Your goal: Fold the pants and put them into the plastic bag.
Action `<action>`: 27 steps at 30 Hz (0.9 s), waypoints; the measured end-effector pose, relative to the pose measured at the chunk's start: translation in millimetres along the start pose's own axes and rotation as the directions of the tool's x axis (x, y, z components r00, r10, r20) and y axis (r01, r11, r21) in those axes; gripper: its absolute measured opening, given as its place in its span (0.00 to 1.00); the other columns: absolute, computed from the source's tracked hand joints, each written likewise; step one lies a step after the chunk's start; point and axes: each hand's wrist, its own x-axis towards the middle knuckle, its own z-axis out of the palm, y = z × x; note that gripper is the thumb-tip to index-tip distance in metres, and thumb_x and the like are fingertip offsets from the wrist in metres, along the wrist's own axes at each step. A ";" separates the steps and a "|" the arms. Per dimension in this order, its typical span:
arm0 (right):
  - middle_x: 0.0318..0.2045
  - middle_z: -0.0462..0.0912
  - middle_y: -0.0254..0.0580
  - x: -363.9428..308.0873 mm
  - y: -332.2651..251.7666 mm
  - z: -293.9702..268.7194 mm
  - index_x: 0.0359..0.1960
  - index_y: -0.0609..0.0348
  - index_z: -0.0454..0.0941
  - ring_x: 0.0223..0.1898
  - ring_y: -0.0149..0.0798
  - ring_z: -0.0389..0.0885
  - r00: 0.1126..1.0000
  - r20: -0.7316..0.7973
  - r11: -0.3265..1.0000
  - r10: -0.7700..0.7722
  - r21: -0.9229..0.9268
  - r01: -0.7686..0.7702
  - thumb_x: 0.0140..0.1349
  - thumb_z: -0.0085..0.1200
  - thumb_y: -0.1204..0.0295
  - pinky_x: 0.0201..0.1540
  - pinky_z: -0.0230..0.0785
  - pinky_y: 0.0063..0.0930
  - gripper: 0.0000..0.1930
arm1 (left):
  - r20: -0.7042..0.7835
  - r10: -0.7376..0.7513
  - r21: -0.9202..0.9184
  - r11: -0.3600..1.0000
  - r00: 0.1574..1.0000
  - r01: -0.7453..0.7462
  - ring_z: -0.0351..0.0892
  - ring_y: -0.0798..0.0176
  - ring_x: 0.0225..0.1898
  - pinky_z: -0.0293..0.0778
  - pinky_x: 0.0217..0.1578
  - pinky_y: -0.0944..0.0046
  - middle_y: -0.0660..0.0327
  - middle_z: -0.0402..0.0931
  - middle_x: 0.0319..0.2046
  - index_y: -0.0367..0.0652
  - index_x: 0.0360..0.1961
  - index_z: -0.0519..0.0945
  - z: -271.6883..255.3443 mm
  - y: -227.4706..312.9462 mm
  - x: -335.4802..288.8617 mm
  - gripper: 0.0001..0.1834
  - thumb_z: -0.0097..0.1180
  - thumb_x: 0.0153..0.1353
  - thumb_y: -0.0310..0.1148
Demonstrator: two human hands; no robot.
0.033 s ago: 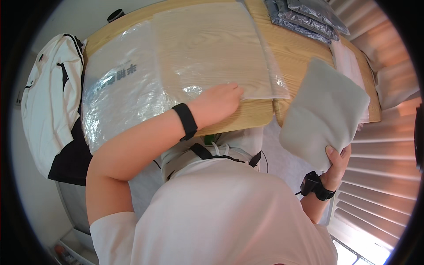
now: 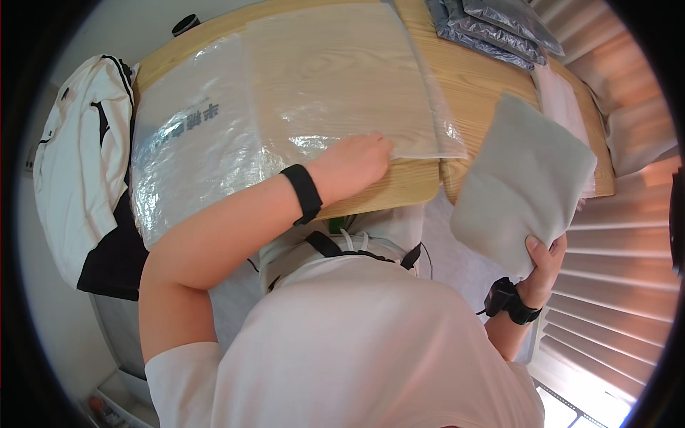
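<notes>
My left hand [image 2: 354, 167] reaches across the near edge of a clear plastic bag [image 2: 342, 71], its fingers curled closed at the rim, with fingertips partly hidden. That bag lies flat, its left part over or against a second shiny clear bag [image 2: 196, 157] with dark print. Off to the right, my right hand [image 2: 546, 262] grips the lower corner of a flat, folded grey cloth item [image 2: 524, 178], thumb on top and the other fingers underneath. The cloth is held up beside the table's near right side, apart from the bags.
A stack of dark packages in clear bags [image 2: 492, 32] sits at the far right of the wooden table [image 2: 399, 187]. Pale plastic sheets [image 2: 567, 107] lie near the right edge, by a pleated curtain [image 2: 606, 285]. White and black garments [image 2: 82, 164] hang at the left.
</notes>
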 end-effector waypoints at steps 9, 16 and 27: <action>0.45 0.74 0.48 -13.8 3.7 -8.8 0.54 0.69 0.64 0.46 0.40 0.73 0.997 -0.069 0.995 0.043 0.098 -0.036 0.46 0.56 0.66 0.50 0.64 0.30 0.32 | 0.094 -0.088 -0.028 0.995 0.992 0.091 0.74 0.53 0.36 0.75 0.37 0.58 0.55 0.70 0.30 0.56 0.60 0.65 1.1 0.0 25.9 0.31 0.46 0.52 0.22; 0.45 0.75 0.48 -17.1 5.1 -3.9 0.53 0.69 0.65 0.45 0.39 0.74 0.994 -0.093 0.992 0.056 0.115 -0.045 0.44 0.56 0.66 0.50 0.64 0.30 0.33 | 0.273 -0.111 -0.115 0.982 0.955 0.147 0.73 0.47 0.36 0.73 0.39 0.54 0.51 0.70 0.30 0.66 0.67 0.52 -10.3 -1.5 36.0 0.43 0.44 0.51 0.16; 0.41 0.77 0.39 -5.2 15.5 21.3 0.49 0.68 0.70 0.42 0.32 0.73 0.973 0.219 0.983 0.074 0.146 -0.108 0.39 0.59 0.71 0.48 0.63 0.26 0.30 | 0.087 -0.152 -0.101 0.982 0.985 0.161 0.70 0.45 0.50 0.69 0.48 0.55 0.44 0.68 0.52 0.53 0.57 0.70 -65.8 5.4 -67.0 0.32 0.48 0.49 0.17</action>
